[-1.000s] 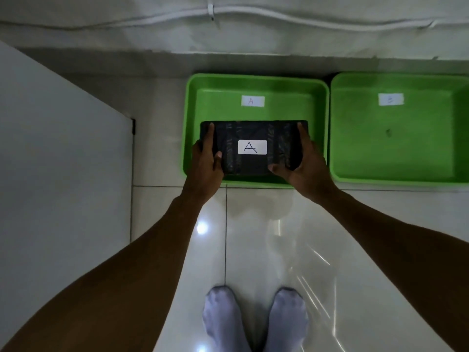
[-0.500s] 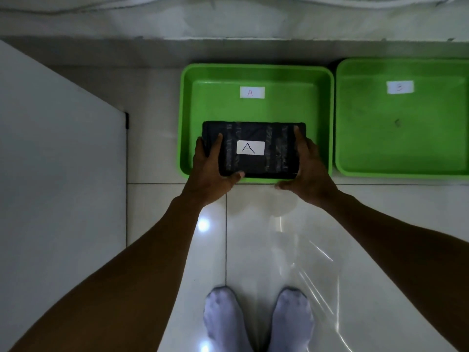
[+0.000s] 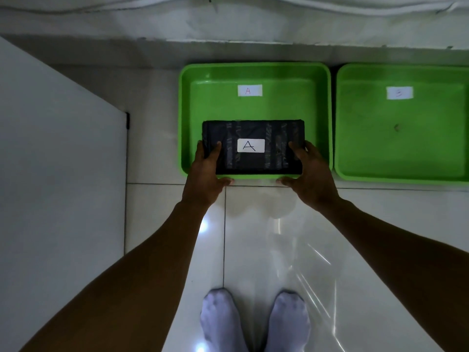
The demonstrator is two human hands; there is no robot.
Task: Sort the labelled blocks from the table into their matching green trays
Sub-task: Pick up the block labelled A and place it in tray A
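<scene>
A dark wrapped block (image 3: 253,128) with a white "A" label sits low in the near half of the green tray A (image 3: 256,72), which has its own "A" label on the floor at the back. My left hand (image 3: 206,179) grips the block's left end and my right hand (image 3: 309,179) grips its right end. On both hands the fingers lie on top and the thumbs reach under the near edge, by the tray's front rim. Whether the block touches the tray floor I cannot tell. The green tray B (image 3: 406,148) lies to the right with no block in it.
Both trays lie on a glossy white tiled floor against a wall base (image 3: 228,44). A white panel (image 3: 58,174) fills the left side. My two feet in white socks (image 3: 253,323) stand at the bottom centre.
The block has gone down and towards me inside tray A, still held at both ends. My thumbs have slid from its top face to its near edge.
</scene>
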